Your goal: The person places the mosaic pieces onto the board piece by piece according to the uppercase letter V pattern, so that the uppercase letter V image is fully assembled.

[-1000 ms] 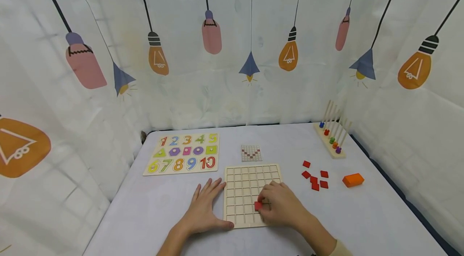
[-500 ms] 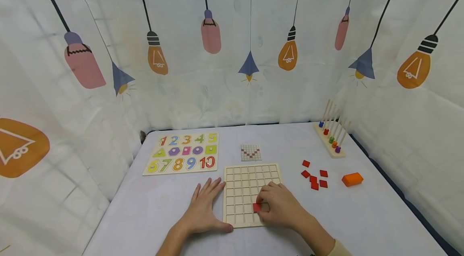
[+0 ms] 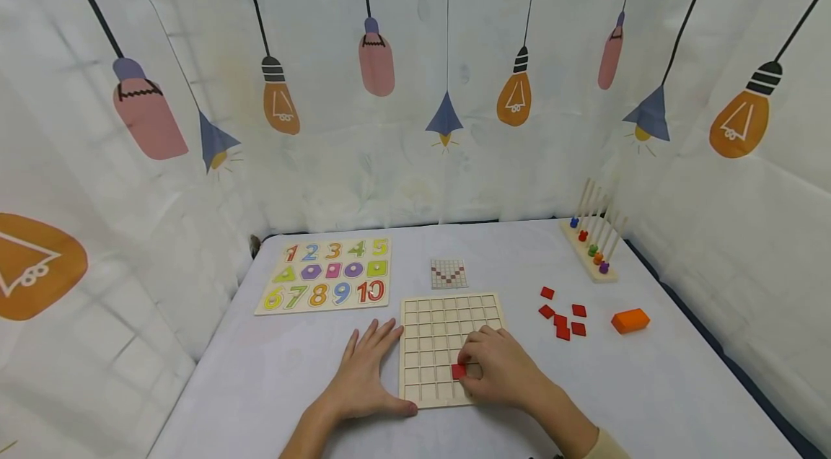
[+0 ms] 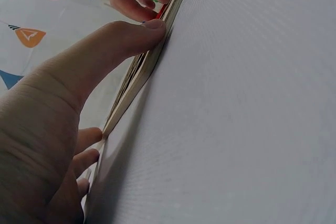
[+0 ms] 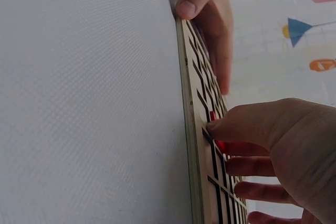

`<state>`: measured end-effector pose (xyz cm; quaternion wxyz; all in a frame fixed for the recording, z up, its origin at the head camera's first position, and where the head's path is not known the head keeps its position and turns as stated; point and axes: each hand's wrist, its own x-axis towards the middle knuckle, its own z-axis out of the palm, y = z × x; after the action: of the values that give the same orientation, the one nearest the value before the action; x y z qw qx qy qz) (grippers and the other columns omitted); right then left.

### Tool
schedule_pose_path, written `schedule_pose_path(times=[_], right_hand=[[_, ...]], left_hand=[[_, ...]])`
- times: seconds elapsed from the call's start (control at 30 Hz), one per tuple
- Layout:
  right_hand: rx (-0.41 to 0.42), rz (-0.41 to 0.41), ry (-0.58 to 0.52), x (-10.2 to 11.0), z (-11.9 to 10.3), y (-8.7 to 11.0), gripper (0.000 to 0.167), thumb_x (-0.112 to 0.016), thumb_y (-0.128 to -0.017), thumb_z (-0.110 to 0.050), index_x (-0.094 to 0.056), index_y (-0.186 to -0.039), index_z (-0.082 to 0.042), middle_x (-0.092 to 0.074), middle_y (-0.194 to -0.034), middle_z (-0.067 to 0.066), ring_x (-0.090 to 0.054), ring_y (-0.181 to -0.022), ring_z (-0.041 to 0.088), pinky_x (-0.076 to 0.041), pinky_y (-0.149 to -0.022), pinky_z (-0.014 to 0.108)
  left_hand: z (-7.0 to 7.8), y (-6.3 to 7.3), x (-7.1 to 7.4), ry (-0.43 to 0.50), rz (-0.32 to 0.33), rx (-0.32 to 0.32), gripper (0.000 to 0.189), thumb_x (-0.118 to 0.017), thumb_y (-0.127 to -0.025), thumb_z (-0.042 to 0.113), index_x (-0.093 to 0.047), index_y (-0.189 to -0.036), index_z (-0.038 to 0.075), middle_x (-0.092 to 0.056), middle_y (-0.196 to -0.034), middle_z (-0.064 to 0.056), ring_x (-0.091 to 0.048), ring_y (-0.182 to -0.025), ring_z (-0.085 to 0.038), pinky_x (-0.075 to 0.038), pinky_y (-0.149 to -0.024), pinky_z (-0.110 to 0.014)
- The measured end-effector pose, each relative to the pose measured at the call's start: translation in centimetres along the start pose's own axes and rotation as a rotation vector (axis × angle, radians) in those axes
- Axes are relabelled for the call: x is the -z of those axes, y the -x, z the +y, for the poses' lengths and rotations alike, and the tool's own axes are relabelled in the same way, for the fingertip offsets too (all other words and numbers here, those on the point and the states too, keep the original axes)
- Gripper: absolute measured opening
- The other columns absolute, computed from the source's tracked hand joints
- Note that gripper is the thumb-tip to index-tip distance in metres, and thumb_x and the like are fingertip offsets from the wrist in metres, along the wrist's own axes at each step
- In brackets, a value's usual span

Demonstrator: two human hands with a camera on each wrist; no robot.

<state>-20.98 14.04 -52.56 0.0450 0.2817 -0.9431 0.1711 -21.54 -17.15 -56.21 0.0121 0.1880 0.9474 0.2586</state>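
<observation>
A light wooden grid board [image 3: 425,343] lies flat on the white table, its surface divided into small square cells. My right hand [image 3: 503,369] is over the board's lower right part and pinches a red square tile [image 3: 458,372] between thumb and fingers, down at a cell. In the right wrist view the red tile [image 5: 212,115] shows by the thumb tip, partly hidden by the fingers. My left hand [image 3: 370,376] is spread along the board's left side, with the thumb at the lower left corner and fingertips at the upper left edge.
Several loose red tiles [image 3: 560,320] lie right of the board, beside an orange block [image 3: 630,321]. Behind the board is a small pattern card [image 3: 449,274]. A number and shape board [image 3: 324,275] lies back left. A pegged stand [image 3: 594,250] with coloured beads stands back right.
The red tile has shifted slightly left and toward me in my right hand, coming down to a cell of the grid board. My left hand has stayed at the board's edge.
</observation>
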Motion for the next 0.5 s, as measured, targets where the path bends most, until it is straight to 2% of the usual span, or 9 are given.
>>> schedule_pose_path(times=[0.5], right_hand=[[-0.019, -0.005, -0.003, 0.02, 0.31, 0.13, 0.014, -0.087, -0.089, -0.037, -0.082, -0.101, -0.032, -0.073, -0.101, -0.022, -0.057, -0.101, 0.005, -0.055, -0.093, 0.039]], left_hand=[[0.00, 0.01, -0.02, -0.001, 0.002, 0.001, 0.144, -0.092, -0.051, 0.089, -0.045, -0.171, 0.024, -0.037, -0.183, 0.000, -0.022, -0.174, -0.037, -0.008, -0.139, -0.072]])
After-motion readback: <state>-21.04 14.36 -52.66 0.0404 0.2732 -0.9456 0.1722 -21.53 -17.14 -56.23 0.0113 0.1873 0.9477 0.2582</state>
